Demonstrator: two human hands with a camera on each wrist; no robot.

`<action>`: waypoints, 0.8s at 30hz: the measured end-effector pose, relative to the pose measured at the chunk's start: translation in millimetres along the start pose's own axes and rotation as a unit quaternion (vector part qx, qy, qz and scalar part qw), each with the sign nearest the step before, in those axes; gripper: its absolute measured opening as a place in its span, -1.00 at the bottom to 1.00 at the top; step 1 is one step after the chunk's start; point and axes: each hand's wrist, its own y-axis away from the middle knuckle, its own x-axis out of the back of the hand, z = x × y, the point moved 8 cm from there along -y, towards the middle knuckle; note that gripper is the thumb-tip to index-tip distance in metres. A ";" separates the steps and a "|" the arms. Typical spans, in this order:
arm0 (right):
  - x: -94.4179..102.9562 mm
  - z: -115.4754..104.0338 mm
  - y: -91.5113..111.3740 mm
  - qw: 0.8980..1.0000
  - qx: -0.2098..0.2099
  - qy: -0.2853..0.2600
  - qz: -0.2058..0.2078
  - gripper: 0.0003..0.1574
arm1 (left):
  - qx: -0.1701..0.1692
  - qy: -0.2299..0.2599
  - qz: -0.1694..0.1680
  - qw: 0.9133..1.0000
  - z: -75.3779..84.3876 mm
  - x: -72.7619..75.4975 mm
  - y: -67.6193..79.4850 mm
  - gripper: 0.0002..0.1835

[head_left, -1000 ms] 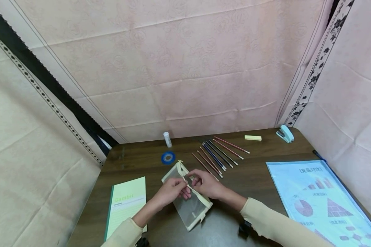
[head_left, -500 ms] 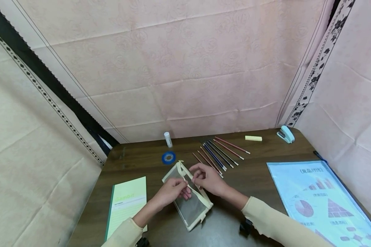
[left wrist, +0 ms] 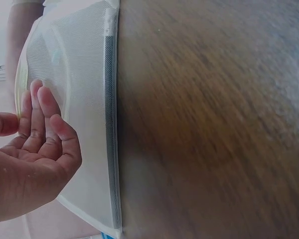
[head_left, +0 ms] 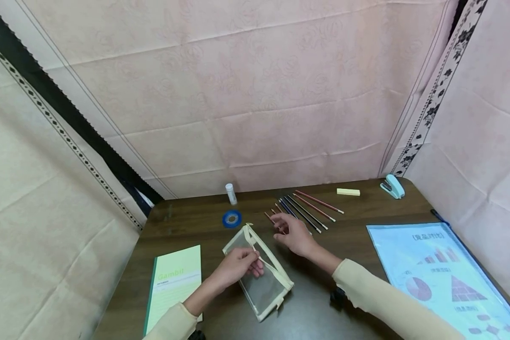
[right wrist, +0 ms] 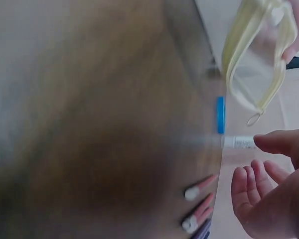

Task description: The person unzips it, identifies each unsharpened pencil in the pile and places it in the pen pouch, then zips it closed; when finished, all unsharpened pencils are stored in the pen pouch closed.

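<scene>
My left hand pinches the near edge of the opening of a mesh zip pouch with cream trim, which lies tilted on the table. In the left wrist view, thumb and forefinger of the left hand meet at the rim of the pouch, the other fingers loosely bent. The pouch's zip side gapes in the right wrist view. My right hand hovers over the near ends of several pencils, hiding some of them. Its fingers are relaxed, with nothing seen between them in the right wrist view.
Behind the pouch are a blue tape roll and a white glue stick. A green notebook lies left, a blue folder right. Yellow sticky notes and a light-blue stapler lie at the back right.
My right hand has left the pouch's opening and moved right and away from me, over the pencils. The pouch's mouth has widened. My left hand keeps its place on the edge.
</scene>
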 end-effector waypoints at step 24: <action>-4.0 10.4 -17.0 0.972 0.051 0.228 -0.015 -0.36 | 0.009 -0.001 0.001 1.000 -6.3 -4.4 -1.3 -0.60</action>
